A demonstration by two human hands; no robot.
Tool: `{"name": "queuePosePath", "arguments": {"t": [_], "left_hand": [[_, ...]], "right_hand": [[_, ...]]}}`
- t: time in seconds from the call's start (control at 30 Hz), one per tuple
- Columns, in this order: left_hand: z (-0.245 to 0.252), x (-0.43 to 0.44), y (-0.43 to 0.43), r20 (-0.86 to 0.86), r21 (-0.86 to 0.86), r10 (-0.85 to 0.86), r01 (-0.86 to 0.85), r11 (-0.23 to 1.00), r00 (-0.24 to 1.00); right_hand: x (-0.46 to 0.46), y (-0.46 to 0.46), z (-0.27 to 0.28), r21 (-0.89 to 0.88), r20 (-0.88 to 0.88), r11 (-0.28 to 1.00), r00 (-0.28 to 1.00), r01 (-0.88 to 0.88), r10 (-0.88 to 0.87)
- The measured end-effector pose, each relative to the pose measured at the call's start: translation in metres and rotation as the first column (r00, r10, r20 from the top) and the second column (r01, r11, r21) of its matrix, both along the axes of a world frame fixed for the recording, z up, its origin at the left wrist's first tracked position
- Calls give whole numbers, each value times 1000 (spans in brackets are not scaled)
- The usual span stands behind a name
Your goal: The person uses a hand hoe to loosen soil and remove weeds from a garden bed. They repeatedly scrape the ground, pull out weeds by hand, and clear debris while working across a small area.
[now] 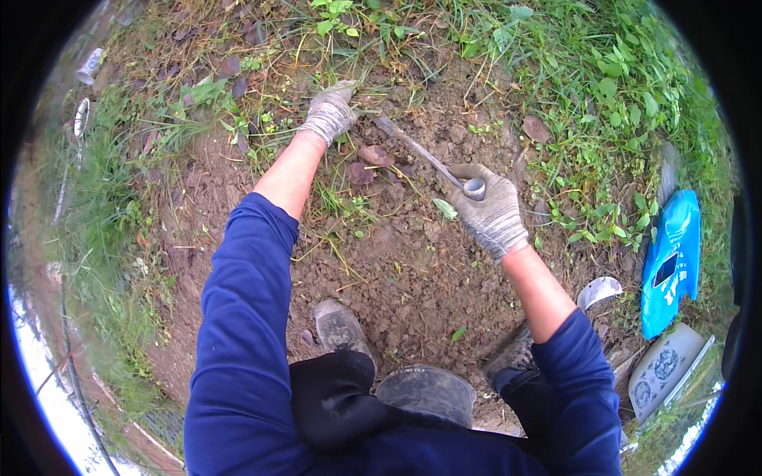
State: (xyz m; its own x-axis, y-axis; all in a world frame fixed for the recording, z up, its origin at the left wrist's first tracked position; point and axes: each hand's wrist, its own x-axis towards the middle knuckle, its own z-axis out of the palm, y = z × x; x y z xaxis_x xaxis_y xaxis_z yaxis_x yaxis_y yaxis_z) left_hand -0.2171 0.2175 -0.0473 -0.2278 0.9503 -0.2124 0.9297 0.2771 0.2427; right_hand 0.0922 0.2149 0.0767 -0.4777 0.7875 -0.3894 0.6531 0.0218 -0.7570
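Note:
My left hand (332, 112), in a grey knit work glove, is curled around some grass stems (370, 111) at the far side of a bare soil patch. Its fingertips are mostly hidden. In a matching glove, my right hand (489, 205) grips a metal hand tool (421, 153) with a hollow tubular handle end. The tool's narrow shaft slants up and left, and its dirty flat tip lies at the soil close to my left hand. Brown dead leaves (375, 156) rest on the ground between the two hands.
Loose brown soil (405, 285) spreads before my muddy shoes (339, 324). A dark bucket-like object (425, 392) sits between my legs. To the right lie a blue plastic bag (670, 268), a pale basin (664, 369) and a white curved piece (598, 291). Leafy weeds (613, 89) grow at upper right.

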Motion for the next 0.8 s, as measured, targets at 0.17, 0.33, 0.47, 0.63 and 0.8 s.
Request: {"name": "queuePosePath", "arguments": {"t": [0.17, 0.33, 0.47, 0.63, 0.8], "left_hand": [[-9, -15, -5, 368, 109, 149, -202, 973, 918], [-7, -38, -39, 677, 295, 170, -476, 829, 716], [3, -61, -88, 496, 97, 329, -428, 898, 804], [22, -21, -148, -142, -174, -51, 25, 984, 989], [53, 22, -145, -93, -480, -145, 83, 874, 985]], "right_hand": [[-53, -29, -44, 247, 97, 968, 995, -34, 10], [-37, -32, -18, 341, 123, 921, 980, -191, 157], [21, -29, 29, 69, 130, 995, 989, -76, 67], [41, 1, 68, 226, 211, 957, 968, -182, 134], [-7, 28, 87, 222, 479, 866, 824, -448, 303]]}}
